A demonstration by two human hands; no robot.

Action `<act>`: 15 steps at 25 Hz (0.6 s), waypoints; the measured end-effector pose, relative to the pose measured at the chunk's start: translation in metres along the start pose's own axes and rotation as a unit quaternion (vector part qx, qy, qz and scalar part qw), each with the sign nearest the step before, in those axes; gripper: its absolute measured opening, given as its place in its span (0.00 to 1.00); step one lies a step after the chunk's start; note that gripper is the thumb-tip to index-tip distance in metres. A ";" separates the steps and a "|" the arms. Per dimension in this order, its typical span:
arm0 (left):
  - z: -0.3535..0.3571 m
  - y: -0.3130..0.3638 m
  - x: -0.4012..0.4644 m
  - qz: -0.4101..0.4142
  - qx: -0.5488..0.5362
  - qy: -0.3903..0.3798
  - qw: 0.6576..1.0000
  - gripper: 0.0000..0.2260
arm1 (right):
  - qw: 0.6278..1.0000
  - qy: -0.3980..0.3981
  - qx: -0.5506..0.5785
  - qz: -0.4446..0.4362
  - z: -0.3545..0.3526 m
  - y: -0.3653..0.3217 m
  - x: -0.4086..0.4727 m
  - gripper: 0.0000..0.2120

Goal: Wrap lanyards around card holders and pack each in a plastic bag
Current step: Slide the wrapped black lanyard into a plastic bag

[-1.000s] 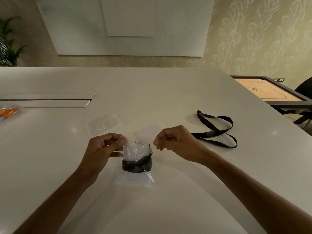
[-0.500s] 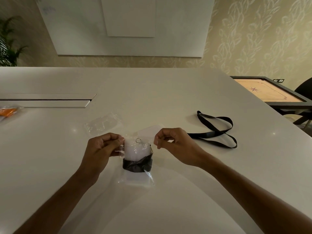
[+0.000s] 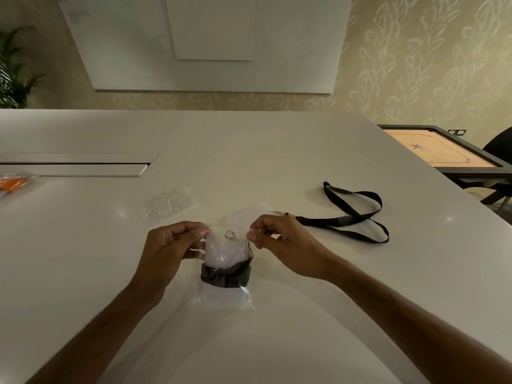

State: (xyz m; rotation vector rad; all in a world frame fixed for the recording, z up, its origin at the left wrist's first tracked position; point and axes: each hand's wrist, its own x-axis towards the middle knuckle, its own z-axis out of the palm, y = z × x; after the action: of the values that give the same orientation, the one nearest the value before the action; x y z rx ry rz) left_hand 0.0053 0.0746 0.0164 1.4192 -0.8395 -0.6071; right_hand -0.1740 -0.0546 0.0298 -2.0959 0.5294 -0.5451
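Writing is nowhere readable from where I stand; two small white tags on the far wall beside the carrom board [image 3: 440, 147] are too tiny to make out. On the pale worktop [image 3: 277, 162], a clear plastic bag [image 3: 225, 296] lies flat near the front edge, and inside it sits a translucent card holder [image 3: 224, 252] with a black lanyard [image 3: 225, 274] wound around its lower half; a small metal ring [image 3: 229, 234] shows at the holder's top. The left hand [image 3: 169, 248] pinches the bag's upper left corner between thumb and fingertips, and the right hand [image 3: 279, 245] pinches the upper right corner the same way, both forearms reaching in from below. Just behind the bag lies a second card holder [image 3: 246, 216], clipped to a loose black lanyard [image 3: 352, 214] spread out to the right. An empty plastic bag [image 3: 166, 203] rests to the left of it. At the far left edge lies a bag with something orange [image 3: 12, 182] in it.
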 end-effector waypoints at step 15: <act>-0.004 -0.003 0.004 0.054 0.032 0.040 0.997 0.08 | 0.999 0.030 0.027 0.027 -0.004 0.004 0.001 0.07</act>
State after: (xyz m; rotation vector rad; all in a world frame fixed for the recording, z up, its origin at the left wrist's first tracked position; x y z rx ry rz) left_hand 0.0114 0.0738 0.0142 1.4357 -0.8728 -0.4426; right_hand -0.1758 -0.0597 0.0281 -2.0139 0.5991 -0.5862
